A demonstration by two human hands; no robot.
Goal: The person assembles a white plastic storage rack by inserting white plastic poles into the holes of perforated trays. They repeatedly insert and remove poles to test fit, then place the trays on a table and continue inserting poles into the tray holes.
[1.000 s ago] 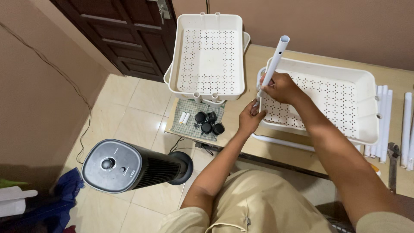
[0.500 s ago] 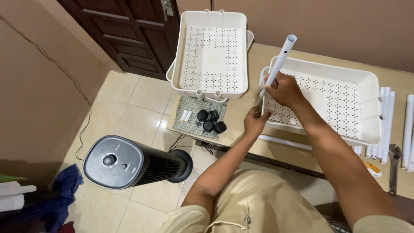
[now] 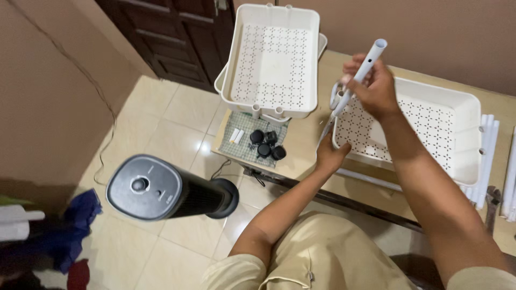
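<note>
Head view: the right hand (image 3: 371, 88) is clamped on a white tube (image 3: 359, 79) that stands tilted, its open end toward 1 o'clock, its foot at the corner socket of the near tray (image 3: 466, 107). The left hand (image 3: 329, 154) presses, fingers closed, on that tray's corner at 7 o'clock of the tube. To seat it well, I'd steady the tray and push straight along the socket. At 9 o'clock, 4 black casters (image 3: 266, 145) and 2 small white packets (image 3: 236, 135) lie on a checked cloth (image 3: 230, 144); no labels readable.
</note>
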